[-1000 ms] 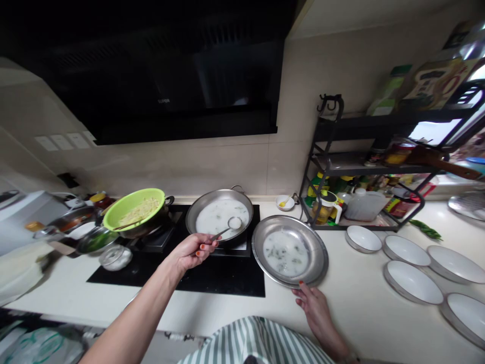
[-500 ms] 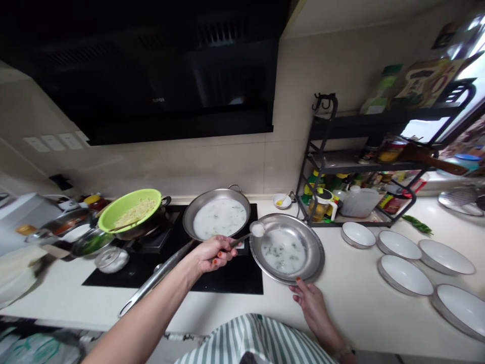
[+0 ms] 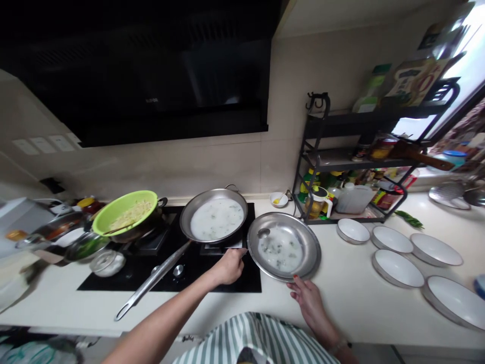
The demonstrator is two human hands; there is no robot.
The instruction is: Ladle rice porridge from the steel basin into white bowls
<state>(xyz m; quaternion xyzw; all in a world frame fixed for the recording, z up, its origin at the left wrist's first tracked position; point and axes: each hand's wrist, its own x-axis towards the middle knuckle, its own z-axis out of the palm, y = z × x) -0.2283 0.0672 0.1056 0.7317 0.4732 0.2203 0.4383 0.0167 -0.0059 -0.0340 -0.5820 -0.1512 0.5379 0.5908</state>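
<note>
My left hand [image 3: 229, 266] is closed around the handle of a small metal ladle [image 3: 264, 233]. The ladle's bowl is tipped inside a wide steel basin [image 3: 312, 247], over milky liquid with dark green bits. At the basin's near rim, my right hand [image 3: 307, 299] grips the edge with its fingertips; some of its fingers lie below the rim. Left of the basin, a steel frying pan [image 3: 185, 222] stands on the black hob [image 3: 242, 283]. It contains similar white liquid with green flecks, and its long handle points toward the front left.
A lime-green colander [image 3: 99, 227] with pale shreds rests on a dark pot. Beside it are a glass jar [image 3: 107, 263] and dishes. Several white bowls [image 3: 397, 268] stand on the right counter. A black rack [image 3: 320, 162] holds bottles; a small white dish [image 3: 283, 202] sits near it.
The ladle, holding white liquid at the basin's left rim before, is now tipped further inside the basin. My left hand has turned over and come slightly closer. My right hand stays at the rim.
</note>
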